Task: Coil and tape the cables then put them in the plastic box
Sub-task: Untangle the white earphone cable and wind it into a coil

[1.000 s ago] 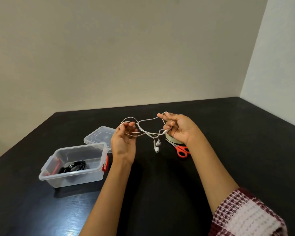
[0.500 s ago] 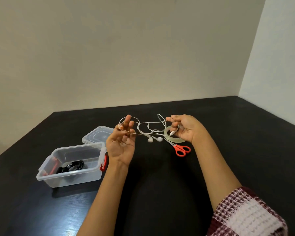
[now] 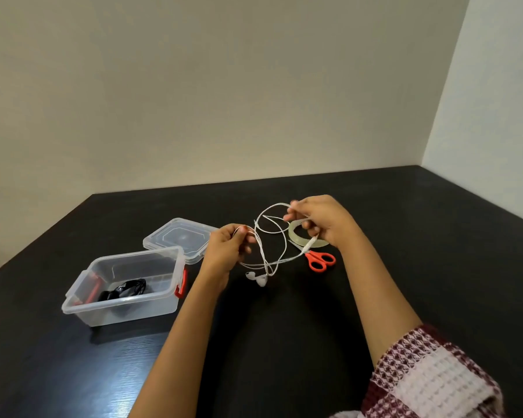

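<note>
A white earphone cable [image 3: 261,251] hangs in loose loops between my two hands above the black table. My left hand [image 3: 225,251] pinches one loop at the left. My right hand [image 3: 322,223] grips the cable higher up, with the plug end sticking out below its fingers. The two earbuds [image 3: 257,278] dangle at the bottom of the loops. The clear plastic box [image 3: 124,286] with red latches stands open at the left, and a coiled black cable [image 3: 124,291] lies inside it.
The box's clear lid [image 3: 178,239] lies behind the box. A roll of clear tape [image 3: 299,236] lies under my right hand, and red-handled scissors [image 3: 319,260] lie beside it. Walls close the table's far and right sides.
My left hand has closed its fingers onto the cable. The loops have dropped and the earbuds now hang lower. My right hand has lifted a little, away from the tape roll.
</note>
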